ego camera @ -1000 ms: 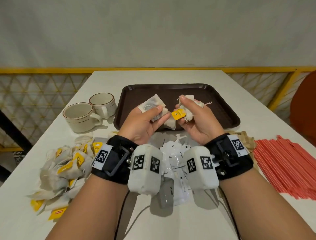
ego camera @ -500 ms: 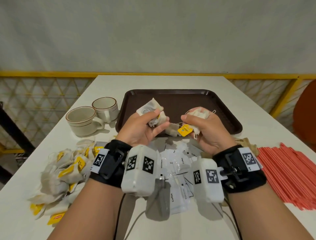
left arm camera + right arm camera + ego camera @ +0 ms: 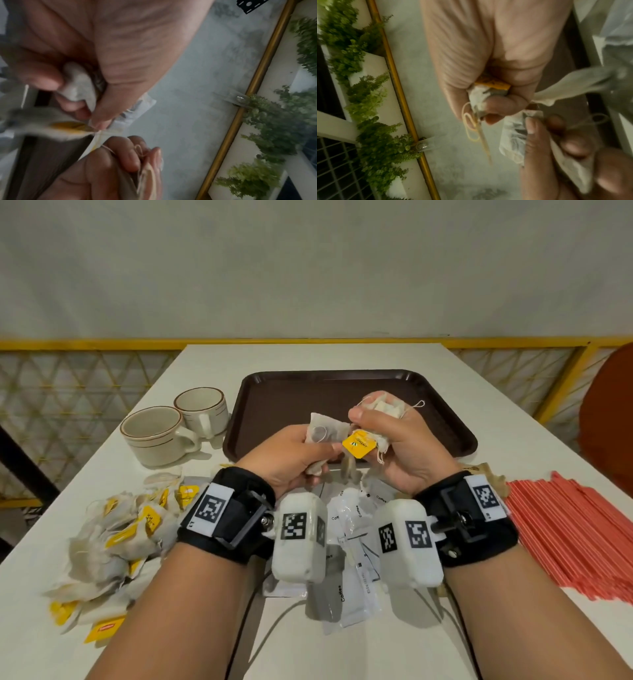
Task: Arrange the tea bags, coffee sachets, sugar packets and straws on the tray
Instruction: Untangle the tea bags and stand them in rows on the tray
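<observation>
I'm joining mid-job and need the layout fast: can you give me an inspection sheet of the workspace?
Surface: white table; brown tray at its far middle, nothing lying in it.
Job's things: tea bag pile near left; coffee sachets between the wrists; red straws right; brown packets partly hidden behind the right wrist.
Clutter: two cups left of the tray.
Hands: left hand and right hand each grip tea bags above the tray's near edge.
Cables: thin cable under the wrists.
Surroundings: yellow railing, grey wall, plants.
</observation>
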Available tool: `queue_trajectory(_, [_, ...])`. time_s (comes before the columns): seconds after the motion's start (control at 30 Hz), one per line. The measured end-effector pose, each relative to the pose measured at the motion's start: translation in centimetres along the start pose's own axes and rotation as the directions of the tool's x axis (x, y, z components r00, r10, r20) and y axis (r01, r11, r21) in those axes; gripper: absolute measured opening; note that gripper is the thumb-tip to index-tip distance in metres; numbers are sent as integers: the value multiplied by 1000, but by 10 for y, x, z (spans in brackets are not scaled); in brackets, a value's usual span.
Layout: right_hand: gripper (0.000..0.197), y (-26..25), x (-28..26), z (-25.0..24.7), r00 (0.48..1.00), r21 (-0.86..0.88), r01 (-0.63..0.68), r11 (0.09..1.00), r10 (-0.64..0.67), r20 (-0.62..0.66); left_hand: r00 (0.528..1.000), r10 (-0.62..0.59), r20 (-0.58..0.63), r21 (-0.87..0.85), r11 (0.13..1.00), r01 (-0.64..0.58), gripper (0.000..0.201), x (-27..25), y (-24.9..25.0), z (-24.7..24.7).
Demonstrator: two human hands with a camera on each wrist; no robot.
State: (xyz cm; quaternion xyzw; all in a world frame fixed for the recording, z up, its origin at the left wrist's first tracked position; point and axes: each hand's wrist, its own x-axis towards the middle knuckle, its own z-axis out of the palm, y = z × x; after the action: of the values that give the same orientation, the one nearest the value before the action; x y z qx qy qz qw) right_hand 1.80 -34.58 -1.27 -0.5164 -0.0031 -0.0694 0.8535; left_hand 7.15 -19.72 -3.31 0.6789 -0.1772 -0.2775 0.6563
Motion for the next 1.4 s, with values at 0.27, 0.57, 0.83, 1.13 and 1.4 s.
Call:
queue_trajectory(0.27, [17,-6,-2,3,989,215,10,976,-42,142,977,65,204,-33,998,-60,13,-7,5,3])
queue_trajectory(0.57, [11,-8,-3,0,1000,184,15,983,-12,-18,986,107,128,-31,994,-104,13,-6,-2,-7])
queue_trajectory(0.83, [25,2,0,-8,989,-78,-87,993,78,-122,942,136,-307,-121,976,-180,10,-2,0,-20])
queue_trajectory(1.13, [12,8,6,-19,963,-252,-18,967,-51,-265,888,90,-451,-240,946,-218,7,0,0,-22])
queue_trajectory(1.4, [28,19,1,-2,953,-562,129,817,-259,-159,917,158,-365,-219,943,-250,13,1,-1,7])
